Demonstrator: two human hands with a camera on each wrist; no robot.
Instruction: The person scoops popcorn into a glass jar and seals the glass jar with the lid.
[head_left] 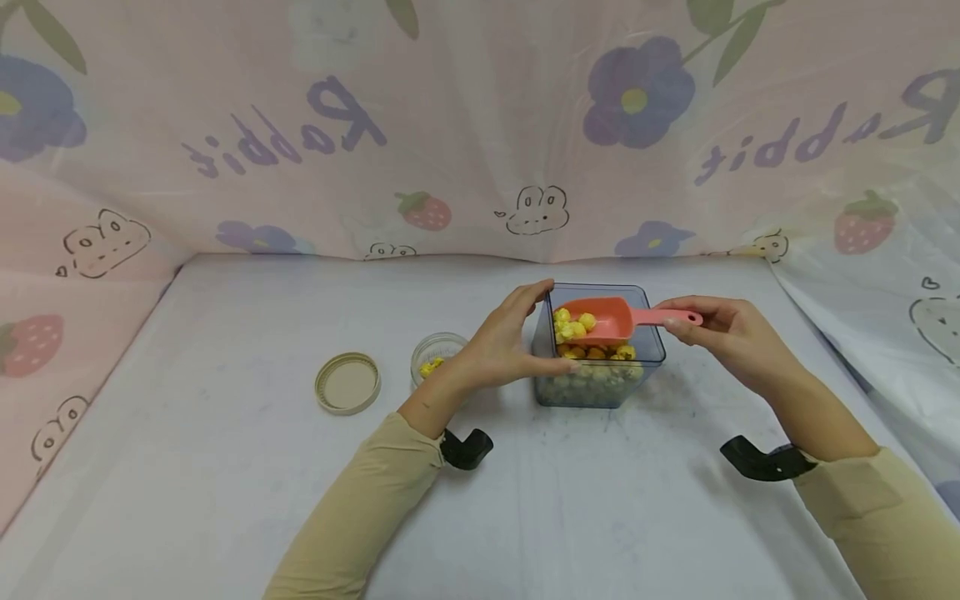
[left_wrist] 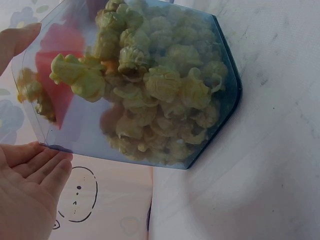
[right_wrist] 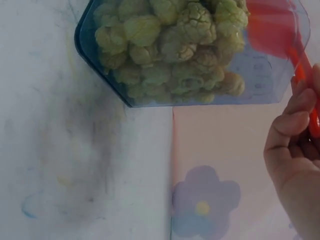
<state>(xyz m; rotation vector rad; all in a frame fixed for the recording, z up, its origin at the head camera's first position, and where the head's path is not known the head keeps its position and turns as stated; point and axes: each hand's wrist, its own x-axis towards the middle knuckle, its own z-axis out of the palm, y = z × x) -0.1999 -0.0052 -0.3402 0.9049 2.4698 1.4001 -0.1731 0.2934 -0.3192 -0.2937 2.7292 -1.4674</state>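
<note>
Both sleeves (head_left: pixel 367 504) slant inward from the near edge; the left hand (head_left: pixel 498 342) spreads wide, thumb and fingers gripping the blue-tinted box (head_left: pixel 611 362) by its rim; the right hand (head_left: pixel 738 337) pinches the red scoop (head_left: pixel 613 315), its popcorn (head_left: pixel 567 325) inside the box's mouth

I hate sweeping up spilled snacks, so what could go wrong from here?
Popcorn sits near the open front of the red scoop, so pieces might roll off if the right hand tips it outside the container.

The left hand grips the container's rim; pulling down there could tilt it.

The small jar is uncovered and partly hidden behind the left arm in the head view, so a careless movement might knock it.
</note>
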